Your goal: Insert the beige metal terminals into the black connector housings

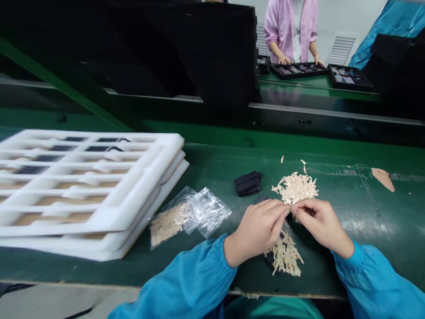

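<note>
My left hand (262, 228) and my right hand (323, 221) meet at the fingertips over the green bench. Both are closed in a pinch around something too small to make out. Just beyond them lies a heap of small cream-coloured strips (297, 186). A second pile of similar strips (287, 254) spreads out nearer to me, below my hands, with dark pieces partly under it. A bundle of flat black strips (247, 183) rests to the upper left of my left hand.
Clear plastic bags (210, 212), one with cream strips inside, lie left of my hands. Stacked white foam trays (113, 217) fill the left side, some slots holding black strips. A torn tan scrap (383, 178) lies right. Across the bench, a person in pink sleeves touches a black tray (299, 71).
</note>
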The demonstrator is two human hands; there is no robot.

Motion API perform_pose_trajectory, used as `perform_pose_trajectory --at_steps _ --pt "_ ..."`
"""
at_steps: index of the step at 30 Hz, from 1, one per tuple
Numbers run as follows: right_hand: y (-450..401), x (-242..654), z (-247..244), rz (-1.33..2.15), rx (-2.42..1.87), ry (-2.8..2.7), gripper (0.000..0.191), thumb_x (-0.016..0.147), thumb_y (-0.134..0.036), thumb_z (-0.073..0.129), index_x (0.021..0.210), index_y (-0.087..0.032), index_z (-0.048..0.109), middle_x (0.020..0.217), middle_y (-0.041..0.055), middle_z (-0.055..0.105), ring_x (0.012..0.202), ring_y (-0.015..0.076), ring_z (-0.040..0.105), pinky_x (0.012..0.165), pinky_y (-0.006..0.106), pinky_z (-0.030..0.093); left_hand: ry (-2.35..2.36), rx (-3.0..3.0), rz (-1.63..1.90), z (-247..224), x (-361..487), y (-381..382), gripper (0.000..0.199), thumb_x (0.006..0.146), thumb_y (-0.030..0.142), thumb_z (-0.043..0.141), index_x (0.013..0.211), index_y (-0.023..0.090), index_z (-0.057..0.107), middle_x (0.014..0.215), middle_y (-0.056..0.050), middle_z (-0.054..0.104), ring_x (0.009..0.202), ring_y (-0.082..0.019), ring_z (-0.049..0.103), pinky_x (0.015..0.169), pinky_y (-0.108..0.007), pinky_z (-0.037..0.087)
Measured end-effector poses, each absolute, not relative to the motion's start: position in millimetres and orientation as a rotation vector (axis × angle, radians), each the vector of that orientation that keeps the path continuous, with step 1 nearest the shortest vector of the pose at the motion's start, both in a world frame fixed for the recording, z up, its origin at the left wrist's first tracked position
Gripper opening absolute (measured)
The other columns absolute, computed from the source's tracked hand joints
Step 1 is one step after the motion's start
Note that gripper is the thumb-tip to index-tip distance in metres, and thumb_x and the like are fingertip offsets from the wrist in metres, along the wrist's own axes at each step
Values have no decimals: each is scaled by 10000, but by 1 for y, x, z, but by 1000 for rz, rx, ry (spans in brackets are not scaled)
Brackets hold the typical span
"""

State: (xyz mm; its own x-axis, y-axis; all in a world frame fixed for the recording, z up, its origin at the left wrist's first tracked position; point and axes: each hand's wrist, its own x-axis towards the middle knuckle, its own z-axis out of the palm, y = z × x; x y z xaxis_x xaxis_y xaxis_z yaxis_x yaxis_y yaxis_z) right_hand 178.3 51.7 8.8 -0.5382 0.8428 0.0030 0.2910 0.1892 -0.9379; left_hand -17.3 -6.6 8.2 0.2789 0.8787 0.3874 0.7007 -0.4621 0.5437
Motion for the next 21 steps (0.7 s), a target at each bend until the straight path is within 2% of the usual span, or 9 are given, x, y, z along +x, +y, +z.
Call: perform_pose_trajectory --at_steps 7,14,17,21 --pt "49 179 21 1102 -999 -2140 170 886 -175 589 780 -190 721 651 -15 625 595 143 533 602 268 394 1516 2392 794 11 -19 -7 244 1005 150 428 1002 154 671 886 -61 701 781 -218 649 667 -334 504" --pt "50 183 26 1359 -978 -2099 143 845 -165 597 742 -188 694 662 -15 636 563 133 480 548 261 354 1798 2247 814 4 -18 6 210 1014 272 507 929 164 665 865 -64 703 798 -215 664 679 -309 489" --pt "53 185 24 1437 -987 -2027 140 878 -202 595 779 -188 694 700 -2 652 620 152 524 598 271 397 1614 2001 885 10 -14 8 183 978 232 518 971 179 693 909 -51 715 804 -192 658 715 -296 486" --pt "55 187 21 1481 -990 -2002 153 896 -214 574 797 -192 688 719 0 650 655 164 549 631 282 414 1258 1432 909 21 -15 9 196 907 221 514 866 167 697 748 -7 658 639 -135 574 623 -251 451"
